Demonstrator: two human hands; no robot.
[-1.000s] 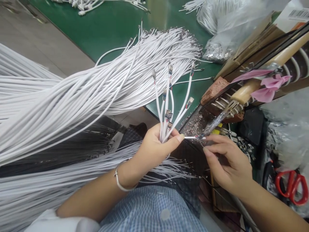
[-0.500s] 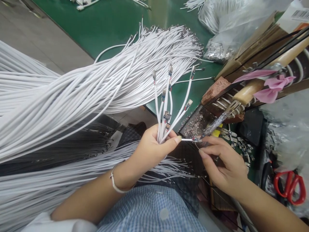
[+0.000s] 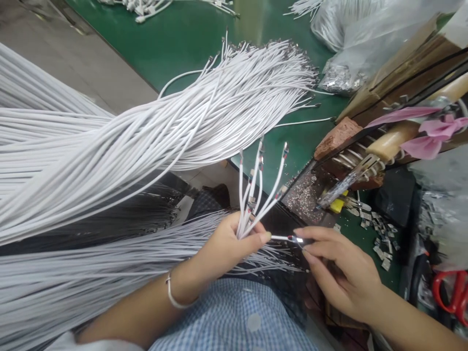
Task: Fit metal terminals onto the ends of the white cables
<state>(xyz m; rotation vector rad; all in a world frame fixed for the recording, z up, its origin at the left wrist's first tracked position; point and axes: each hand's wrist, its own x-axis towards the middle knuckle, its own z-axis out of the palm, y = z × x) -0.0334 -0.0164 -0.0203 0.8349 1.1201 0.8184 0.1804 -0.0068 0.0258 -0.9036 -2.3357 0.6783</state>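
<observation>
My left hand (image 3: 234, 243) is closed round several short white cable ends (image 3: 243, 195) that fan upward, each tipped with a small metal connector and bits of red wire. One more cable (image 3: 280, 237) sticks out sideways to the right from between its thumb and fingers. At that cable's tip, the fingertips of my right hand (image 3: 343, 268) pinch a small metal connector (image 3: 297, 240), partly hidden by the fingers. Above the right hand a soldering iron (image 3: 338, 187) with a wooden handle (image 3: 393, 141) slants down, its tip apart from the connector.
A thick bundle of white cables (image 3: 175, 122) crosses the green table (image 3: 175, 48); another bundle (image 3: 127, 273) lies below. Beside the iron are a brick (image 3: 338, 138), solder crumbs (image 3: 303, 192) and loose metal shells (image 3: 383, 239). Red-handled scissors (image 3: 453, 292) lie at right.
Both hands have moved down, carrying the connector away from the iron's tip, where it was before. The view has shifted slightly, so the table things appear further right.
</observation>
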